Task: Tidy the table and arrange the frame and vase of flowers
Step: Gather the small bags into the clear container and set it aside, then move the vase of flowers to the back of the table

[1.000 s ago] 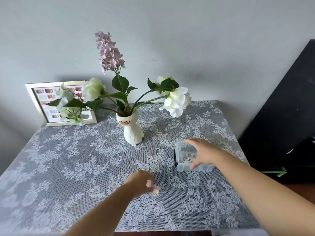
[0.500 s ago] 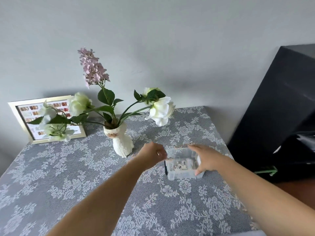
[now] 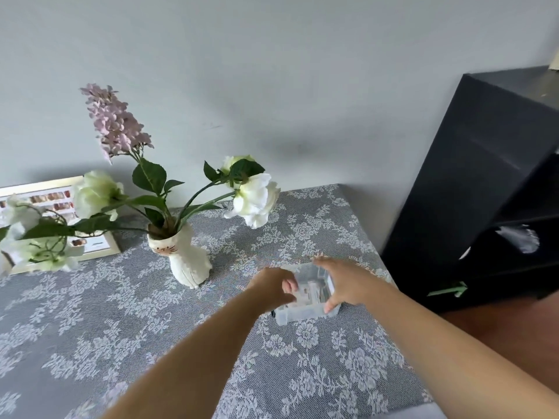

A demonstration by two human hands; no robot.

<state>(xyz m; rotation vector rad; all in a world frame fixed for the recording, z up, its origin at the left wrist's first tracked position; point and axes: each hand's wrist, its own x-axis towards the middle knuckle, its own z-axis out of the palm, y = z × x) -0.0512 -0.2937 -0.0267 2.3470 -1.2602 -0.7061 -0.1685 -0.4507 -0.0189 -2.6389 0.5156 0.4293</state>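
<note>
Tabletop (image 3: 90,343): covered by a grey cloth with a white lace flower pattern; both forearms are stretched over it from the near edge.
Black cabinet (image 3: 484,192): seen to the right of the right hand, beside the tabletop.
Flowers (image 3: 115,128): a lilac spike and white blooms on green stems, spread out above and left of the fingers.
Frame (image 3: 99,243): propped at the wall, far left of both hands, partly hidden by the white blooms.
Vase (image 3: 187,258): white, cat-faced, upright, just left of the left hand and apart from it.
Clear box (image 3: 302,313): set on the cloth between the two hands, small items seen inside.
Right hand (image 3: 348,282): fingers spread and clamped over the box's right side, thumb on its near corner.
Left hand (image 3: 272,288): fingers curled together at the box's left rim; what they hold cannot be told.
</note>
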